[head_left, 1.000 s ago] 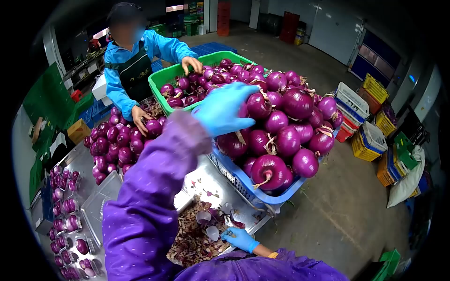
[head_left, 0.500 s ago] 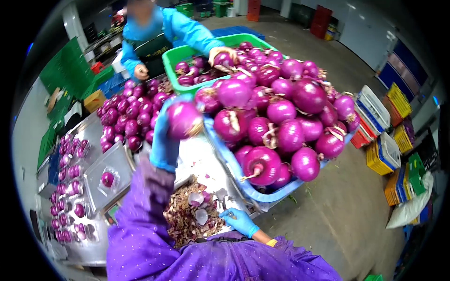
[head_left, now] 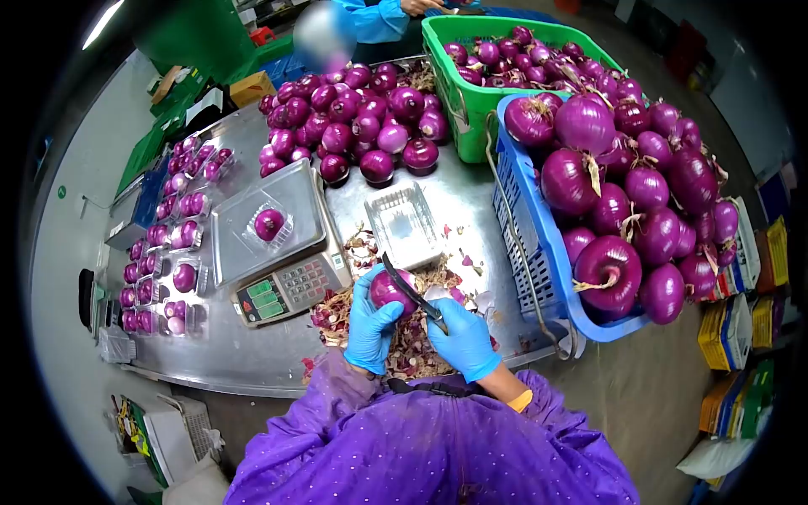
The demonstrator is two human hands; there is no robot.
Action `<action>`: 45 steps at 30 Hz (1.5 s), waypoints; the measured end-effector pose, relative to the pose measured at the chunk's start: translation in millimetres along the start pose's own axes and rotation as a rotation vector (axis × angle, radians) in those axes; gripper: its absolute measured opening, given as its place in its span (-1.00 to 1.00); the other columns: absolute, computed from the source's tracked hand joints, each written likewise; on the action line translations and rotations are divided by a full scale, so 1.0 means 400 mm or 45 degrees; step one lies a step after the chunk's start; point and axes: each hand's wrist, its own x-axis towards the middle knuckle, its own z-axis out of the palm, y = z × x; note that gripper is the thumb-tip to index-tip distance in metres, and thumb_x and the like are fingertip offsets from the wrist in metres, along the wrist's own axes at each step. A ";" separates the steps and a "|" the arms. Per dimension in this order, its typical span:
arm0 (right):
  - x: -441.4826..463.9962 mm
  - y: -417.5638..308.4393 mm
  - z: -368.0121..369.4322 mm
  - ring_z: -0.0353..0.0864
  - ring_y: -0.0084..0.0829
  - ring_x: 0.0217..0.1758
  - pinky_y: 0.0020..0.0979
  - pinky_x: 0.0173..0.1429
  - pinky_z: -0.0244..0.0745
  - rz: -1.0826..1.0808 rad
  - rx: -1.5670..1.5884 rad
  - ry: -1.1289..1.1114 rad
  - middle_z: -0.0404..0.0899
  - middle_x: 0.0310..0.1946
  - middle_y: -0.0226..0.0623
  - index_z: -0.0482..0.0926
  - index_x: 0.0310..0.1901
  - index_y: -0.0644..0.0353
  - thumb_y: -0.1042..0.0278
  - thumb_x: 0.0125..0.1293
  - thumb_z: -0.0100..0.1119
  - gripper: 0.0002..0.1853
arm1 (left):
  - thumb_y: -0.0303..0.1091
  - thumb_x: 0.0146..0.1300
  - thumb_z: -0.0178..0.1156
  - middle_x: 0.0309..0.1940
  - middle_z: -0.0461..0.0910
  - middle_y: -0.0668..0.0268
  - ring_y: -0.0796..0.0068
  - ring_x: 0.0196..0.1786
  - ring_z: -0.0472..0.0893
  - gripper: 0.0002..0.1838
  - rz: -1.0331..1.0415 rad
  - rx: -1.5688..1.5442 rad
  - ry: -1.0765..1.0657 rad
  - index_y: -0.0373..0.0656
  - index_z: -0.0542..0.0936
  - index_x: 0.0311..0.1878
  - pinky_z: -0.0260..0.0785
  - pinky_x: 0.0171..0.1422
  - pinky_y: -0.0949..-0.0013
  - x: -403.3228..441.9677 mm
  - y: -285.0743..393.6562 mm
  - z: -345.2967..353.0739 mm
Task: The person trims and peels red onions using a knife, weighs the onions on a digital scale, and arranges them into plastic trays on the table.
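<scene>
In blue gloves, both my hands meet low in the middle of the head view. My left hand (head_left: 370, 328) is closed around a red onion (head_left: 392, 289), its fingers behind and its thumb in front. My right hand (head_left: 464, 338) grips a knife (head_left: 406, 290) with a dark, curved blade, which lies across the onion's face; how far it cuts in cannot be seen. Beneath both hands spreads a heap of dry onion skins and scraps (head_left: 421, 347). Just beyond them stands a clear plastic tray (head_left: 404, 225) with nothing in it.
Right of my hands, a blue basket (head_left: 539, 252) heaped with onions adjoins a green crate (head_left: 480, 126). A digital scale (head_left: 286, 286) bears one packed onion (head_left: 269, 224). Peeled onions (head_left: 345, 126) lie piled on the steel table (head_left: 227, 358); packed trays (head_left: 183, 276) line the left. A co-worker's sleeve (head_left: 379, 21) shows behind.
My left hand has brought an onion down from beside the blue basket to my right hand. The knife now lies against that onion. The view has swung left and down; the co-worker's hand has left the onions.
</scene>
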 end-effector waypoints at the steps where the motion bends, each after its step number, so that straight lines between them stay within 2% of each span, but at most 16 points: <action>1: -0.003 -0.002 0.008 0.57 -0.07 -0.40 -0.16 -0.34 0.45 0.034 0.002 0.009 0.51 -0.41 -0.16 0.46 -0.20 0.11 0.41 0.16 0.14 -0.83 | -0.38 -0.05 0.45 0.08 0.47 0.21 0.33 0.09 0.53 -0.19 0.018 0.058 -0.017 -0.17 0.27 0.29 0.47 0.19 0.34 -0.004 0.002 0.001; 7: -0.030 -0.011 0.016 0.59 -0.01 -0.34 -0.19 -0.30 0.46 0.230 0.002 0.019 0.53 -0.40 -0.03 0.47 -0.19 0.16 0.41 0.18 0.17 -0.83 | -0.45 -0.15 0.50 0.06 0.46 0.24 0.38 0.04 0.54 -0.13 0.003 0.132 -0.042 -0.16 0.28 0.29 0.50 0.13 0.36 -0.011 -0.020 -0.008; 10: -0.050 0.007 0.023 0.58 0.02 -0.35 -0.06 -0.30 0.46 0.187 -0.013 0.058 0.55 -0.41 -0.08 0.45 -0.18 0.11 0.33 0.20 0.10 -0.83 | -0.41 -0.20 0.51 0.04 0.46 0.24 0.36 0.05 0.53 -0.11 -0.014 0.167 -0.079 -0.18 0.29 0.28 0.47 0.17 0.32 -0.016 -0.014 -0.002; 13: -0.168 0.150 0.050 0.61 0.03 -0.30 -0.09 -0.26 0.49 0.683 -0.004 -0.142 0.59 -0.38 -0.02 0.49 -0.16 0.13 0.32 0.25 0.07 -0.84 | -0.28 -0.22 0.53 0.05 0.45 0.21 0.32 0.09 0.52 -0.07 0.016 0.113 -0.120 -0.19 0.29 0.29 0.44 0.22 0.29 -0.037 -0.010 -0.018; 15: -0.227 0.167 0.046 0.62 0.04 -0.27 -0.14 -0.21 0.52 0.632 0.067 -0.099 0.60 -0.34 0.03 0.52 -0.15 0.17 0.32 0.28 0.07 -0.82 | -0.27 -0.20 0.54 0.07 0.44 0.21 0.30 0.09 0.52 -0.06 0.023 0.071 -0.137 -0.19 0.27 0.30 0.43 0.23 0.28 -0.042 0.012 -0.010; 16: -0.228 0.160 0.046 0.67 -0.09 -0.29 -0.22 -0.20 0.54 0.540 0.121 -0.001 0.62 -0.35 -0.01 0.54 -0.11 0.19 0.32 0.26 0.12 -0.79 | -0.29 -0.22 0.55 0.09 0.41 0.21 0.30 0.10 0.51 -0.03 -0.007 0.128 -0.118 -0.19 0.25 0.32 0.42 0.24 0.27 -0.049 0.010 -0.013; 18: -0.164 0.108 0.014 0.65 -0.34 -0.36 -0.32 -0.25 0.54 0.553 0.543 0.050 0.64 -0.28 -0.25 0.52 -0.01 0.24 0.32 0.29 0.18 -0.72 | -0.33 -0.25 0.57 0.15 0.34 0.19 0.29 0.15 0.47 0.06 0.015 0.341 -0.152 -0.18 0.16 0.36 0.36 0.30 0.27 -0.031 0.001 -0.012; 22: -0.040 -0.065 -0.082 0.54 -0.56 -0.52 -0.53 -0.48 0.44 0.706 1.171 -0.068 0.56 -0.32 -0.43 0.45 0.12 0.27 0.24 0.31 0.23 -0.57 | -0.26 -0.30 0.63 0.27 0.23 0.13 0.25 0.27 0.36 0.17 0.460 1.086 -0.498 -0.18 0.09 0.38 0.21 0.41 0.19 -0.036 0.012 -0.018; 25: -0.042 -0.034 -0.009 0.45 -0.67 -0.62 -0.62 -0.58 0.32 0.811 1.541 -0.100 0.50 -0.43 -0.44 0.40 0.20 0.24 0.18 0.30 0.25 -0.48 | -0.35 -0.17 0.57 0.21 0.30 0.13 0.28 0.26 0.37 0.03 0.520 0.773 -0.374 -0.19 0.13 0.36 0.30 0.33 0.21 -0.035 0.009 -0.009; 26: -0.039 -0.037 0.012 0.42 -0.64 -0.66 -0.58 -0.58 0.34 0.835 1.639 -0.088 0.50 -0.47 -0.44 0.43 0.16 0.23 0.16 0.29 0.27 -0.51 | -0.38 -0.16 0.55 0.18 0.35 0.16 0.30 0.22 0.42 -0.02 0.207 0.533 -0.313 -0.20 0.17 0.34 0.33 0.31 0.24 -0.037 0.011 -0.009; 27: -0.037 -0.040 0.017 0.42 -0.64 -0.67 -0.58 -0.59 0.34 0.852 1.562 -0.082 0.50 -0.47 -0.44 0.45 0.13 0.24 0.17 0.28 0.27 -0.53 | -0.42 -0.15 0.53 0.15 0.40 0.20 0.32 0.17 0.47 -0.07 -0.098 0.286 -0.250 -0.21 0.21 0.32 0.36 0.29 0.27 -0.037 0.015 -0.012; 29: -0.034 -0.040 0.020 0.41 -0.64 -0.68 -0.58 -0.59 0.33 0.889 1.410 -0.061 0.52 -0.47 -0.43 0.49 0.09 0.24 0.17 0.28 0.27 -0.57 | -0.42 -0.13 0.50 0.13 0.43 0.22 0.36 0.14 0.50 -0.13 -0.191 0.114 -0.180 -0.21 0.27 0.29 0.38 0.27 0.30 -0.022 -0.006 -0.046; 33: -0.030 0.016 0.018 0.61 -0.35 -0.39 -0.28 -0.33 0.52 0.213 0.404 0.175 0.61 -0.31 -0.28 0.53 -0.03 0.19 0.28 0.25 0.23 -0.71 | -0.38 -0.10 0.48 0.13 0.44 0.23 0.39 0.12 0.50 -0.17 -0.104 0.289 -0.204 -0.20 0.30 0.28 0.39 0.24 0.34 -0.009 0.003 -0.072; 36: -0.011 -0.021 -0.017 0.62 -0.17 -0.37 -0.21 -0.31 0.53 -0.076 -0.207 -0.056 0.56 -0.33 -0.20 0.52 -0.09 0.10 0.35 0.14 0.21 -0.73 | -0.37 -0.13 0.52 0.10 0.44 0.24 0.39 0.11 0.50 -0.14 -0.090 0.335 -0.271 -0.20 0.28 0.27 0.40 0.23 0.33 -0.003 0.007 -0.077; 42: -0.011 0.001 0.001 0.60 -0.04 -0.32 -0.15 -0.27 0.51 0.022 -0.205 -0.107 0.56 -0.38 -0.12 0.50 -0.13 0.10 0.37 0.12 0.16 -0.76 | -0.38 -0.15 0.54 0.09 0.45 0.24 0.39 0.11 0.52 -0.13 -0.080 0.408 -0.314 -0.19 0.28 0.26 0.44 0.20 0.34 -0.014 0.028 -0.081; 45: -0.125 0.131 0.002 0.60 0.02 -0.29 -0.15 -0.24 0.50 0.308 -0.230 -0.093 0.59 -0.34 -0.06 0.53 -0.15 0.14 0.37 0.15 0.16 -0.79 | -0.39 -0.14 0.52 0.09 0.45 0.22 0.39 0.12 0.52 -0.15 -0.062 0.465 -0.292 -0.19 0.30 0.26 0.46 0.19 0.32 -0.016 0.065 -0.103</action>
